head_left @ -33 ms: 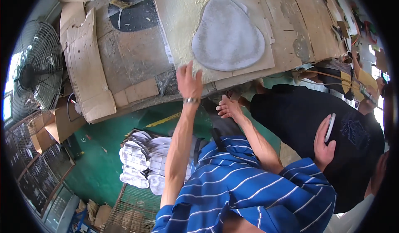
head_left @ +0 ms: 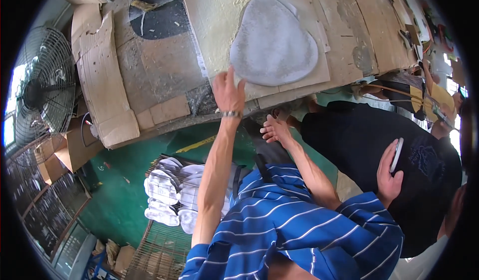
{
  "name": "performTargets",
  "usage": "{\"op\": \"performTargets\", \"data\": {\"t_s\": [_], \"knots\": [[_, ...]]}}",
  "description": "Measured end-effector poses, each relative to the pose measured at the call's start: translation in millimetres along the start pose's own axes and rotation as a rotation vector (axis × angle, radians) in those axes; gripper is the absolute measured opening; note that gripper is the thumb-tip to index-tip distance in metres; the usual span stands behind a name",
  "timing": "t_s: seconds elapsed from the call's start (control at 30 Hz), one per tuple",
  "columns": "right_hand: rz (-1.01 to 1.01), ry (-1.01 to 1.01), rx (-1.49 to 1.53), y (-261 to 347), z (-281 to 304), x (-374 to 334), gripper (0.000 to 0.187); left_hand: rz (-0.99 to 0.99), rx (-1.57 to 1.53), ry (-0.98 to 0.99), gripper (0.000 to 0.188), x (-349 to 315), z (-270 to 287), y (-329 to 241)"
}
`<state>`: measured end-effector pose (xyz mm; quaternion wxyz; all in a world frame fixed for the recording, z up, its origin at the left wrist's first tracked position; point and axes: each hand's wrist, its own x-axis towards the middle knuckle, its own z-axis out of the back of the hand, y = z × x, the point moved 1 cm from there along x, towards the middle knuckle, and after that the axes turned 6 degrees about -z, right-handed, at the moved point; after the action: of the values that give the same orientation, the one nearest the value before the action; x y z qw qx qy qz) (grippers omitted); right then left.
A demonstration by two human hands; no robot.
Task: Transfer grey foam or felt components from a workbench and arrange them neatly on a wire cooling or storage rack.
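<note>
A light grey, rounded triangular pad (head_left: 274, 43) lies flat on the cardboard-covered bench, with the edge of another piece showing behind its upper right side. My left hand (head_left: 229, 93), with a watch at the wrist, is at the bench's near edge by the pad's lower left side. Its fingers are stretched out and apart, holding nothing; whether a fingertip touches the pad, I cannot tell. Off the bench in front of my body, my right hand (head_left: 275, 128) hangs with loosely bent, spread fingers and nothing visible in it.
A yellowish crusted cardboard sheet (head_left: 214, 45) lies under the pad. Left stands a large fan (head_left: 42, 88). White insole-shaped pieces (head_left: 162, 186) lie on a wire rack (head_left: 152, 250) below. Close on my right, a person in black (head_left: 344, 135) holds a phone (head_left: 396, 154).
My left hand has shifted slightly up toward the pad's lower left edge, its index finger now reaching further. My right hand and the pad stay where they were.
</note>
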<state>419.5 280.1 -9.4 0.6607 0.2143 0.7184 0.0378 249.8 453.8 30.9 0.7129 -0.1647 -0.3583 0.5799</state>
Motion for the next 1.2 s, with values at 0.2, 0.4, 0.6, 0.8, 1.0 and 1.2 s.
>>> {"op": "performTargets", "data": {"t_s": [0.2,0.4,0.6,0.8,1.0,1.2], "knots": [[0.025,-0.051,-0.030,10,18,-8,0.057,0.014,0.306,0.217,0.045,34,-32,-6],[0.080,-0.083,-0.116,27,15,-11,0.049,-0.038,0.165,0.111,0.033,38,-37,-16],[0.260,-0.007,-0.161,59,-3,-12,0.046,1.118,-1.024,-0.229,0.054,61,-61,-49],[0.394,0.042,-0.127,97,-8,-32,0.050,1.059,-1.708,0.181,0.036,127,-38,-87],[0.528,0.520,0.835,137,-4,-82,0.080,0.827,-1.947,-0.001,0.050,128,62,-115],[0.514,0.610,0.834,145,-21,-112,0.062,0.727,-1.930,-0.261,0.055,44,176,-81]]}}
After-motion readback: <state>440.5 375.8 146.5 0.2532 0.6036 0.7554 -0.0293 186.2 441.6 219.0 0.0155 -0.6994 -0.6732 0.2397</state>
